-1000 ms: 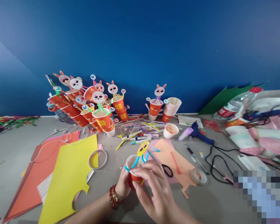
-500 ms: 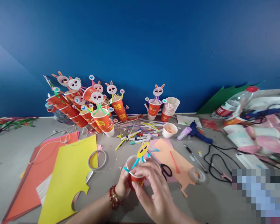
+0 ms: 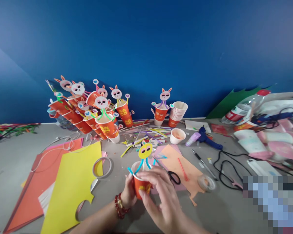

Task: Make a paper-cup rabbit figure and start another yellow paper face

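Between my hands, at the front middle of the table, is a red paper cup (image 3: 142, 186) with gold print. A round yellow paper face (image 3: 145, 150) with dark eyes and small ears rises above its rim on blue pipe cleaners (image 3: 137, 166). Another blue piece bends out over the rim at the left. My left hand (image 3: 129, 192), with a beaded bracelet at the wrist, is wrapped round the cup's left side. From the right, my right hand (image 3: 160, 188) grips the cup, thumb on the front and fingers at the rim. The cup's far side is hidden.
Finished-looking rabbit cups (image 3: 106, 125) crowd the back left. Stacked cups (image 3: 178, 113), a glue gun (image 3: 207, 139) and a corded tangle lie right. Yellow card (image 3: 70, 182) and a tape roll (image 3: 110, 167) are left; scissors (image 3: 174, 177) and orange paper (image 3: 179, 162) sit beside my right hand.
The cup has turned and tipped more upright, so the yellow face now looks toward me and stands a little further left and higher. Both hands keep their hold on the cup.
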A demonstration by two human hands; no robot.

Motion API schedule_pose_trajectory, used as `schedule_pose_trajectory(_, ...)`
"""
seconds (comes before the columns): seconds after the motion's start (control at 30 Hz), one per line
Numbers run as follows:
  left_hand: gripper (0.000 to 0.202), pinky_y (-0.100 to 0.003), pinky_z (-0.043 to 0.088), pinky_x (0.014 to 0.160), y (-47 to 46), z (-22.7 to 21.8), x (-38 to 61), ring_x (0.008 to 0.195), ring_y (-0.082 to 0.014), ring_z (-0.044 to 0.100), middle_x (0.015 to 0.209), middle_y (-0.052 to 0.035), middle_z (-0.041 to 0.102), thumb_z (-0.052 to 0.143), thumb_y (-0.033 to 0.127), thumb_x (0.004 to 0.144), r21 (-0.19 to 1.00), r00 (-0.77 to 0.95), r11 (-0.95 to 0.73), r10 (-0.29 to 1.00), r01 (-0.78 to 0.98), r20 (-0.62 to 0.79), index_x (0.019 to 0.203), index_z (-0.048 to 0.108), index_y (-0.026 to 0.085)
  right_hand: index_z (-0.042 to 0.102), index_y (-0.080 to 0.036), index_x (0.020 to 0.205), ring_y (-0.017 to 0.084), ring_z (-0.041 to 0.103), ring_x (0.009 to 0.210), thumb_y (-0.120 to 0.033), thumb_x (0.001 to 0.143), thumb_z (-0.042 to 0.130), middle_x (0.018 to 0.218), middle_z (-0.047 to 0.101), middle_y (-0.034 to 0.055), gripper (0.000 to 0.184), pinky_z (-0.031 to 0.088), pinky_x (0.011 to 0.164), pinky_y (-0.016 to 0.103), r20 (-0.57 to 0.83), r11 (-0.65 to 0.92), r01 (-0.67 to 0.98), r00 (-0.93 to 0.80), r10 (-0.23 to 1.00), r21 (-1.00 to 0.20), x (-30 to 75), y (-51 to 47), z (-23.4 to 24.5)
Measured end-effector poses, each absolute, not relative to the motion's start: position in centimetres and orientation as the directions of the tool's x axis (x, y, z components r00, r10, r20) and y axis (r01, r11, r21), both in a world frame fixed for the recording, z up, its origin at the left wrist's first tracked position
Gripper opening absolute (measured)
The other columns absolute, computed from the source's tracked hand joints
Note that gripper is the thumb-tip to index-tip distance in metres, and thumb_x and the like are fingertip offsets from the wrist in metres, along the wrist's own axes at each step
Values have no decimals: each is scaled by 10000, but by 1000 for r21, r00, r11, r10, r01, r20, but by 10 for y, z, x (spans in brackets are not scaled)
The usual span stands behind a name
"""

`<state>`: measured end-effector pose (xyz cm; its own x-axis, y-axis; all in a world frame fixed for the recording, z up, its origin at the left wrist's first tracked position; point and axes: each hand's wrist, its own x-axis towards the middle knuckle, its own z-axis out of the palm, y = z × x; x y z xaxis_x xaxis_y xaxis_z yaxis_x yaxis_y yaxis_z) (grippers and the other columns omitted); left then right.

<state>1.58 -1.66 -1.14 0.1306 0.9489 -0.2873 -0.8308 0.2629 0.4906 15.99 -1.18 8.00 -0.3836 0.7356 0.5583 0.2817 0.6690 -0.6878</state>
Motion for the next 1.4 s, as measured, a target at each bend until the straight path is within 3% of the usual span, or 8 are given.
schedule_pose_trajectory(0.07,425,-319,545,736,-14,-14,14,734,-229,701,766,-81,748,740,537,775,486,149,261,955,-834,-256,837,751,117,550,-247,1259,253,611,1108,-78,878,595,1170,691,74,420,501,979,430,615,700,273,-339,712,-660,165,-8,81)
schedule_pose_trajectory(0.13,519,-326,547,693,-11,-16,14,716,-237,708,799,-107,766,707,603,779,481,195,288,953,-828,-234,903,764,102,549,-249,1261,261,598,1149,-114,900,599,1205,660,89,388,504,985,440,595,642,269,-240,767,-718,171,-4,79)
schedule_pose_trajectory(0.3,683,-284,517,571,-9,-17,15,623,-222,702,756,-122,772,637,723,764,453,331,373,928,-810,-173,913,778,71,475,-266,1345,271,565,1255,-292,960,596,1345,566,112,404,496,1039,454,311,335,142,-166,936,-931,183,5,59)
schedule_pose_trajectory(0.5,568,-321,532,776,-9,-19,13,808,-252,729,890,-108,798,637,625,828,460,293,347,938,-818,-187,1014,774,106,350,-268,1469,288,555,1299,-385,882,713,1413,550,129,700,464,1091,472,139,160,43,-318,938,-986,172,6,37)
schedule_pose_trajectory(0.73,601,-320,525,736,-7,-16,12,760,-246,717,862,-119,787,600,640,847,463,293,346,938,-816,-185,1006,766,84,488,-232,1379,308,538,1330,-392,851,732,1407,579,129,604,468,1092,469,140,163,43,-335,932,-986,163,9,32)
schedule_pose_trajectory(0.93,627,-313,522,751,-7,-20,12,774,-245,718,877,-130,788,580,657,855,447,326,368,930,-815,-171,996,764,75,459,-234,1418,309,516,1355,-401,878,699,1447,545,135,614,441,1120,485,130,163,68,-342,931,-984,165,7,23)
schedule_pose_trajectory(1.13,572,-371,505,927,-7,-28,12,930,-288,729,987,-112,793,617,614,851,435,303,330,944,-837,-134,1107,753,121,416,-247,1459,316,460,1401,-427,881,701,1488,502,142,669,390,1156,521,120,169,109,-359,926,-980,166,6,20)
schedule_pose_trajectory(1.4,567,-395,502,956,-10,-30,11,970,-307,729,1025,-122,796,642,610,836,446,285,332,943,-831,-171,1087,768,118,422,-261,1466,326,517,1355,-414,860,733,1482,514,145,698,433,1124,512,134,157,50,-313,940,-986,166,4,15)
